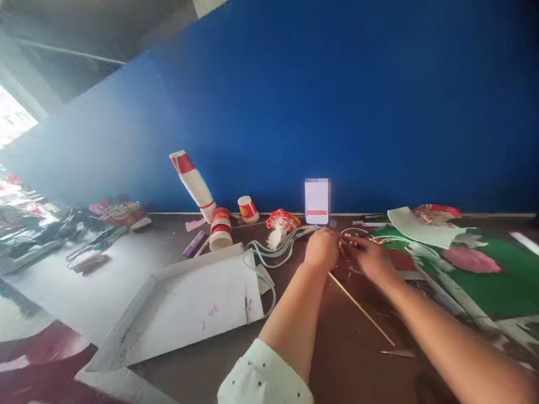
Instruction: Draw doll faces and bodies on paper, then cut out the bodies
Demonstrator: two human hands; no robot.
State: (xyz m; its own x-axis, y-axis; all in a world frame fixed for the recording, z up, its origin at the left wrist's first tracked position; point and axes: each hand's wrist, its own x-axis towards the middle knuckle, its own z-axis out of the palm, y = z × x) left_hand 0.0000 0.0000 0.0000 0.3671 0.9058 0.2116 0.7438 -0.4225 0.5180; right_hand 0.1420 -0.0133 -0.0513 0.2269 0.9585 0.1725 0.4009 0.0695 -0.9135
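Observation:
My left hand (323, 248) is closed, fingers curled, over the brown table, and a thin wooden stick (360, 308) slants from under it toward the lower right. Close beside it, my right hand (371, 259) has its fingers pinched inward. Something small and red (344, 251) shows between the two hands, too blurred and covered to name. Pale cords (273, 258) lie looped just left of my left hand. Behind the hands a lit phone (317, 202) leans upright by the blue wall.
A white box lid (197, 308) lies to the left, before stacked paper cups (196, 188) and a purple box (195, 244). A red-and-white paper flower (281, 224) sits near the wall. Green sheet (484, 289), curved white card (425, 227) and pink paper piece (471, 260) lie right.

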